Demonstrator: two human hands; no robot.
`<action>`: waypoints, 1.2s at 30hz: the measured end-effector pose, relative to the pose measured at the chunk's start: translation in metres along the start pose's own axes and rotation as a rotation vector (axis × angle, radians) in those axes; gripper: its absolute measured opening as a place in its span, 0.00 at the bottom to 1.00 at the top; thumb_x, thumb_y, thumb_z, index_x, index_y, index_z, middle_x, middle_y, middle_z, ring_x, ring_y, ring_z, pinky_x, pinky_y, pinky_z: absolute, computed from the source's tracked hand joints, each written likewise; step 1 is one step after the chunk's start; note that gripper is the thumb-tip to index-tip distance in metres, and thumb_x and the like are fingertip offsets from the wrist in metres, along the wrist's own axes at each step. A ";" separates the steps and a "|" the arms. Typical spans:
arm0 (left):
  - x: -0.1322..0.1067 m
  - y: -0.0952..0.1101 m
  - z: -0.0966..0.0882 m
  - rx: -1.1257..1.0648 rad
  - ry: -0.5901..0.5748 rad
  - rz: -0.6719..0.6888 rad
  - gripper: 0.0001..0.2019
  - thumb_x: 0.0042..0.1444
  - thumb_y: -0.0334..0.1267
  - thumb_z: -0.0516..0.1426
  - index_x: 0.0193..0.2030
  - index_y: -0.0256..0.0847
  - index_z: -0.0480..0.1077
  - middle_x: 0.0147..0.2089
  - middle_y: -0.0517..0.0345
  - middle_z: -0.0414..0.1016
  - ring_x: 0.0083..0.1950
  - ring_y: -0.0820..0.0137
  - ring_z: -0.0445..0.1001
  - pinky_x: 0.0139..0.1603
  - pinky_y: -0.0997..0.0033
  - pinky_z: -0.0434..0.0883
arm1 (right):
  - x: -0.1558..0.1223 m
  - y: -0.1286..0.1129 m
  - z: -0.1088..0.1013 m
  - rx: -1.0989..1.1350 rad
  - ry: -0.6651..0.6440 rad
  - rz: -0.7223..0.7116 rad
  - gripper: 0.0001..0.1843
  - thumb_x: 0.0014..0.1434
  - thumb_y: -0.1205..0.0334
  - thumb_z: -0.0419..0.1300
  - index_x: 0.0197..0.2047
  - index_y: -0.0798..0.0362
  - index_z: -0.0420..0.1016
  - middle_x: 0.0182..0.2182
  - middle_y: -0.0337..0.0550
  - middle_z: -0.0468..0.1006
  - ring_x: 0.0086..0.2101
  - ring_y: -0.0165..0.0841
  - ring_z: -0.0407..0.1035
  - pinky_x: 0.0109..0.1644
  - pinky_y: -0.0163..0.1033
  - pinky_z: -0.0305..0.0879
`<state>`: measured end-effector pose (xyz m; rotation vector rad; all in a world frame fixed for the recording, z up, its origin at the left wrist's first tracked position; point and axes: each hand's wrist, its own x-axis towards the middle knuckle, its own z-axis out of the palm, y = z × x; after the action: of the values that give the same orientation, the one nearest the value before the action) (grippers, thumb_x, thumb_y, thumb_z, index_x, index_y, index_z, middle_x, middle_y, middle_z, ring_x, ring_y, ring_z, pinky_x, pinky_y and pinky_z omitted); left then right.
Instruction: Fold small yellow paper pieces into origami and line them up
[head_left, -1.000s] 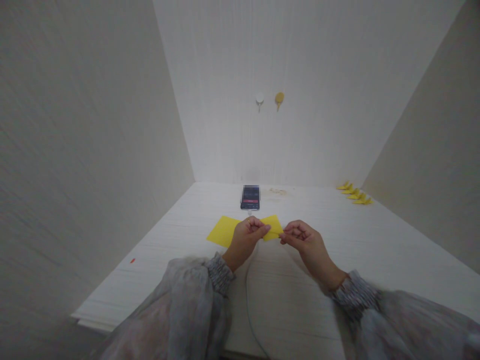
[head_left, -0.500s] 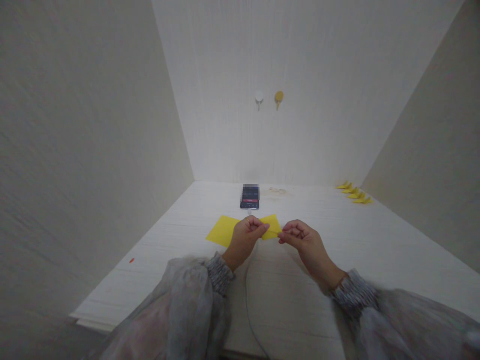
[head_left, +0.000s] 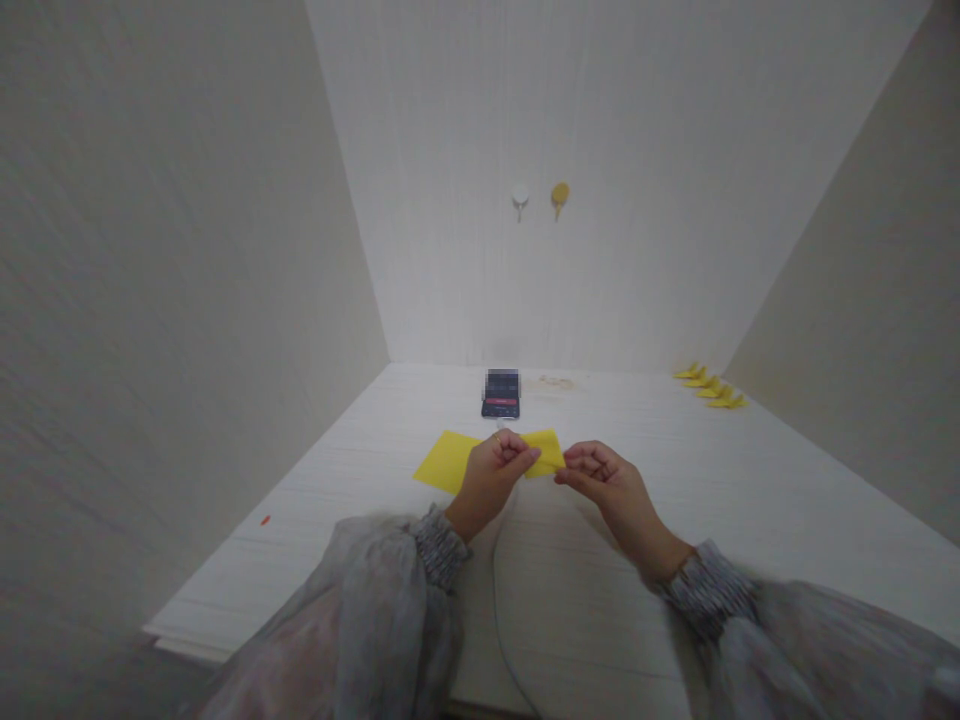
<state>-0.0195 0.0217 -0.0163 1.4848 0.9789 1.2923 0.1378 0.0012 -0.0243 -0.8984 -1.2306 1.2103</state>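
Observation:
Both my hands hold a small folded yellow paper (head_left: 546, 450) just above the white table (head_left: 750, 500). My left hand (head_left: 495, 475) pinches its left end with thumb and fingers closed. My right hand (head_left: 600, 480) pinches its right edge, fingers curled. A flat yellow paper sheet (head_left: 444, 462) lies on the table just left of my left hand, partly hidden by it.
A phone (head_left: 501, 394) lies beyond the hands, with a cable (head_left: 496, 600) running from it toward me. Several folded yellow paper pieces (head_left: 709, 387) sit in the far right corner. Two hooks (head_left: 538, 197) are on the back wall. Side walls close in left and right.
My right hand has crept slightly left along the folded paper toward my left hand. The left hand has hardly moved.

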 end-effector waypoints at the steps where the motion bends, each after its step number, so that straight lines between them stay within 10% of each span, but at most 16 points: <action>1: 0.000 -0.001 0.000 -0.001 -0.007 0.002 0.11 0.43 0.42 0.57 0.25 0.36 0.62 0.19 0.66 0.59 0.20 0.80 0.55 0.21 0.79 0.53 | 0.000 0.000 0.000 0.006 0.001 -0.002 0.11 0.42 0.65 0.64 0.31 0.52 0.67 0.24 0.35 0.74 0.26 0.27 0.68 0.33 0.34 0.62; 36: 0.001 0.001 0.002 -0.064 0.114 -0.084 0.12 0.40 0.42 0.59 0.22 0.35 0.63 0.18 0.65 0.61 0.20 0.81 0.57 0.21 0.79 0.55 | -0.003 -0.006 0.007 0.013 0.070 0.023 0.10 0.42 0.61 0.63 0.29 0.53 0.68 0.19 0.34 0.72 0.23 0.27 0.66 0.32 0.34 0.60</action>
<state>-0.0172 0.0219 -0.0153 1.3198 1.0533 1.3468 0.1321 -0.0035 -0.0184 -0.9398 -1.1585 1.1939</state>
